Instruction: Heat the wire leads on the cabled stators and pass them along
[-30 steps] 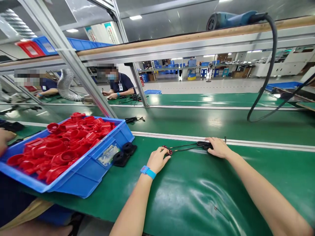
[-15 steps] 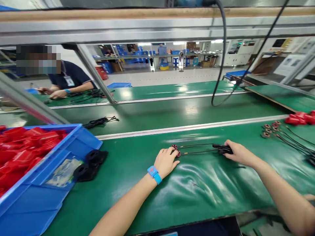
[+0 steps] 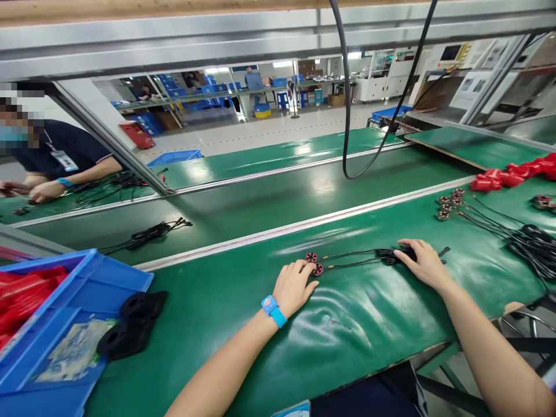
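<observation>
My left hand (image 3: 295, 286), with a blue wrist strap (image 3: 273, 311), has its fingertips closed on the nearer of two small round coil parts, dark with red and copper segments. The farther coil part (image 3: 311, 258) sits just beyond the fingertips. Two thin black leads (image 3: 351, 256) run from these parts to a folded black cable bundle (image 3: 386, 256). My right hand (image 3: 423, 265) lies over that bundle, thumb on one side and fingers on the other, partly hiding it. A cable end (image 3: 443, 252) sticks out past the right hand.
Left stands a blue bin (image 3: 130, 275) of red pieces, with a black double-ring part (image 3: 132, 324) beside it. To the right lie several coil parts (image 3: 449, 202), coiled cables (image 3: 534, 246) and red pieces (image 3: 512, 174). A black cable loop (image 3: 346, 116) hangs ahead. A co-worker (image 3: 65, 153) works opposite.
The view has turned to the right. My right hand's fingers have spread a little over the cable bundle, and a cable end now shows beyond them. My left hand stays at the coil parts.
</observation>
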`<state>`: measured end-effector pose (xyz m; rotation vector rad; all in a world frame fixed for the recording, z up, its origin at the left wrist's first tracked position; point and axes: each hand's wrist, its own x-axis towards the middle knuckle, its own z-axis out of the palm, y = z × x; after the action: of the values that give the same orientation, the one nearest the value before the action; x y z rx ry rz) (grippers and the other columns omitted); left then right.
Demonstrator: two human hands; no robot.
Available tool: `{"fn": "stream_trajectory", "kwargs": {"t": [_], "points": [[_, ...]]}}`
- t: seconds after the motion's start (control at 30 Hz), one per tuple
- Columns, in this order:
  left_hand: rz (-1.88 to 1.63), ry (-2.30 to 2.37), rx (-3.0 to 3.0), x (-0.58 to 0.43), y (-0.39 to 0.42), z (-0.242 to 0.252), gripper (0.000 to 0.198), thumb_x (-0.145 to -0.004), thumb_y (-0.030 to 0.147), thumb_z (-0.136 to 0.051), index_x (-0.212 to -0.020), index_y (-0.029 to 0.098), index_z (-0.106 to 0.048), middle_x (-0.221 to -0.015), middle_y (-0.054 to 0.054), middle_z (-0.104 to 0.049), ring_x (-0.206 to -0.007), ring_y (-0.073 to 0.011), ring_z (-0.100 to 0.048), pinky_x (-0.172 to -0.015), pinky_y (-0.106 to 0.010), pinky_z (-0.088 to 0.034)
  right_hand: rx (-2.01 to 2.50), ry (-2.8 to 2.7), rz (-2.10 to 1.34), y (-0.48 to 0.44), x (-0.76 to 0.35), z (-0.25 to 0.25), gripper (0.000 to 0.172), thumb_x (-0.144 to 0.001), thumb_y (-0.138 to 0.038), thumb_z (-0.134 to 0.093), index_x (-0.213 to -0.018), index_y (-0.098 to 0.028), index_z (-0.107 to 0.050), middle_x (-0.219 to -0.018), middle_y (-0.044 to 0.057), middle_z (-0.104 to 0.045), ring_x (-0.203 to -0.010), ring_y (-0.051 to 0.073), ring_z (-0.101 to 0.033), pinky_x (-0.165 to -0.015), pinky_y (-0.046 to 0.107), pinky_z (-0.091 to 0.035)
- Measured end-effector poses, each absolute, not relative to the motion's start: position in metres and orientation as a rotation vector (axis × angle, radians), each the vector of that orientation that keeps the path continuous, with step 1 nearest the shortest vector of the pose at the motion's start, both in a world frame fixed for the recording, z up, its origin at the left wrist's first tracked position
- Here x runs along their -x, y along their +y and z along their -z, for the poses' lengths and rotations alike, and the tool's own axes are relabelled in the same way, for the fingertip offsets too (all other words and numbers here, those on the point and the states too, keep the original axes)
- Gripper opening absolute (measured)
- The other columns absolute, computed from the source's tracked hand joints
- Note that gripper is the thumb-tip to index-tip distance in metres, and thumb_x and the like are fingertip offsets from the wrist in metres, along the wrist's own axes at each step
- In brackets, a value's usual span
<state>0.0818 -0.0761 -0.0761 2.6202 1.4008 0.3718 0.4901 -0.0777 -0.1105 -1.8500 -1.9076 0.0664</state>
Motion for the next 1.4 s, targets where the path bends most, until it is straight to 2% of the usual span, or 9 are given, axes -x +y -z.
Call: {"fn": "stream_trajectory", "kwargs": {"t": [0.2,0.47,0.6,0.7,0.83,0.97,1.07,1.27,1.4], "points": [[-0.431,1.370,-2.592,-0.072,-0.056,0.090,0.029,-0.099,0.022,-0.054,-0.128,0.026,-0.054,-0.119,-0.005,-0.059,-0.105,-0.0236,-0.057,-0.086,-0.039,-0.048,1.806,-1.828,0.010,-0.063,-0.485,0.106,0.051,-0.095,-0.063,-0.033,-0.087,-0.021,-0.060,-0.081,0.009,-0.062,-0.080,0.026,-0.057,-0.076,0.040,-0.043],[-0.457,1.260,-2.664,-0.076,-0.024,0.094,0.020,-0.100,0.023,-0.052,-0.116,0.026,-0.062,-0.108,-0.005,-0.063,-0.099,-0.0239,-0.057,-0.084,-0.039,-0.047,1.815,-1.861,0.130,-0.037,-0.488,0.087,0.040,-0.095,-0.054,-0.039,-0.092,-0.020,-0.060,-0.088,0.010,-0.059,-0.086,0.026,-0.057,-0.077,0.039,-0.043],[-0.554,1.239,-2.641,-0.076,-0.025,0.095,0.023,-0.099,0.023,-0.053,-0.122,0.025,-0.059,-0.115,-0.005,-0.063,-0.106,-0.0242,-0.057,-0.089,-0.040,-0.048,2.081,-1.773,0.228,-0.036,-0.485,0.102,0.043,-0.093,-0.053,-0.039,-0.090,-0.019,-0.065,-0.094,0.014,-0.063,-0.092,0.032,-0.057,-0.078,0.045,-0.043],[-0.650,1.204,-2.596,-0.074,-0.032,0.095,0.024,-0.101,0.029,-0.052,-0.124,0.024,-0.056,-0.120,-0.006,-0.062,-0.112,-0.0227,-0.057,-0.094,-0.039,-0.047,1.967,-1.656,0.358,-0.046,-0.462,0.097,0.039,-0.094,-0.050,-0.045,-0.096,-0.019,-0.066,-0.101,0.015,-0.065,-0.097,0.032,-0.058,-0.085,0.047,-0.043],[-0.696,1.107,-2.569,-0.076,-0.041,0.098,0.024,-0.096,0.039,-0.062,-0.114,0.023,-0.059,-0.111,-0.003,-0.067,-0.103,-0.0211,-0.061,-0.089,-0.037,-0.048,1.571,-1.974,-0.074,-0.058,-0.401,0.073,0.028,-0.097,-0.041,-0.046,-0.093,-0.019,-0.064,-0.092,0.009,-0.068,-0.087,0.023,-0.062,-0.083,0.037,-0.046],[-0.794,1.084,-2.509,-0.084,-0.046,0.106,0.048,-0.080,0.039,-0.081,-0.116,0.021,-0.054,-0.111,-0.005,-0.067,-0.098,-0.0252,-0.064,-0.085,-0.040,-0.051,1.309,-2.274,-0.604,-0.050,-0.335,0.062,0.028,-0.100,-0.037,-0.042,-0.104,-0.021,-0.065,-0.103,0.006,-0.069,-0.094,0.021,-0.063,-0.086,0.034,-0.047],[-0.855,1.130,-2.463,-0.088,-0.049,0.111,0.048,-0.078,0.025,-0.081,-0.116,0.022,-0.051,-0.109,-0.003,-0.068,-0.094,-0.0233,-0.066,-0.084,-0.038,-0.053,1.247,-2.254,-0.765,-0.043,-0.304,0.066,0.032,-0.102,-0.037,-0.038,-0.104,-0.021,-0.066,-0.101,0.005,-0.069,-0.090,0.019,-0.063,-0.083,0.032,-0.046],[-0.980,1.174,-2.393,-0.093,-0.057,0.105,0.058,-0.073,0.012,-0.078,-0.120,0.022,-0.045,-0.105,-0.002,-0.066,-0.095,-0.0217,-0.066,-0.086,-0.036,-0.053,1.349,-2.023,-1.085,-0.049,-0.294,0.078,0.028,-0.097,-0.036,-0.042,-0.092,-0.019,-0.064,-0.075,0.001,-0.067,-0.064,0.014,-0.060,-0.067,0.026,-0.043],[-1.008,1.162,-2.383,-0.093,-0.060,0.101,0.053,-0.075,0.013,-0.075,-0.119,0.022,-0.046,-0.103,-0.003,-0.065,-0.093,-0.0220,-0.065,-0.084,-0.036,-0.052,1.338,-1.990,-1.143,-0.051,-0.303,0.081,0.027,-0.093,-0.032,-0.043,-0.084,-0.019,-0.065,-0.083,0.002,-0.069,-0.079,0.017,-0.062,-0.077,0.030,-0.043]]}}
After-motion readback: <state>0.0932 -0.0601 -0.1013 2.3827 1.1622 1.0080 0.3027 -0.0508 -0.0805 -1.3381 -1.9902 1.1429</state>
